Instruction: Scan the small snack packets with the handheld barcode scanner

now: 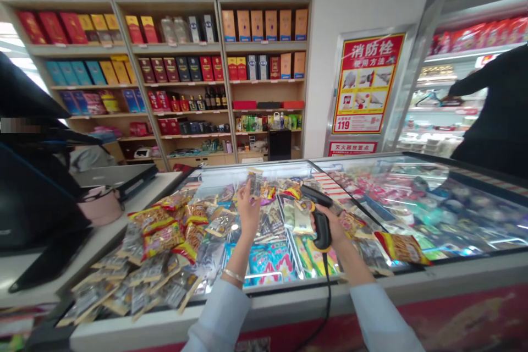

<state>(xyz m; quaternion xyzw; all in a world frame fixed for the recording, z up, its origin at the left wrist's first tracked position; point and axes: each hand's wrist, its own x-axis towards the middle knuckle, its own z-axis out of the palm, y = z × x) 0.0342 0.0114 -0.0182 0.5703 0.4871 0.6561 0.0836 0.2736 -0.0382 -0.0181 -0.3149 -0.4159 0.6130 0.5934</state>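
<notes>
My left hand (248, 206) is closed on a small snack packet (254, 181), held up over the glass top of a freezer. In my right hand (335, 225) is a black barcode scanner (322, 220) with yellow trim, its head pointing up and left toward the packet. The scanner's cable (328, 291) hangs down over the freezer's front edge. Left of my left hand lies a heap of yellow-and-red snack bags (163, 236) beside many small grey-and-tan packets (140, 280). One yellow-and-red bag (403, 247) lies to the right of my right hand.
The chest freezer (462, 267) spans the front, with frozen goods under its glass. A pink bucket-shaped container (100, 206) stands on the left counter. Shelves of boxes (185, 69) line the back wall. A person in black (499, 110) reaches into a cooler at right; another dark-clothed figure is at left.
</notes>
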